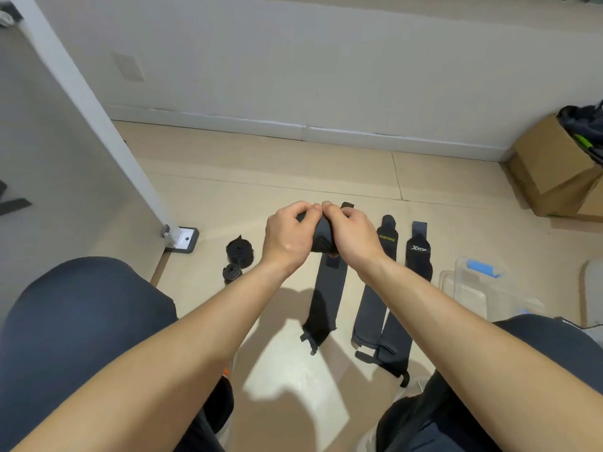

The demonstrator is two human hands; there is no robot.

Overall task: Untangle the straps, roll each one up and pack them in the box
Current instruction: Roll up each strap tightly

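Bare forearms and hands point(321, 234), dark navy trousers point(85, 308) over both knees, no sleeves showing.

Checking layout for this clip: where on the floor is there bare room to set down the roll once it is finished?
Bare floor lies between the two finished rolls and the strap being rolled, and beyond the hands toward the baseboard. Crowded: right of the right hand, two flat straps lie side by side, close to the clear box.

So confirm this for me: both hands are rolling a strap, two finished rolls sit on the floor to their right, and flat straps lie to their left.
Sides are swapped. In the head view, both hands are rolling the strap, but the finished rolls sit left and the flat straps lie right.
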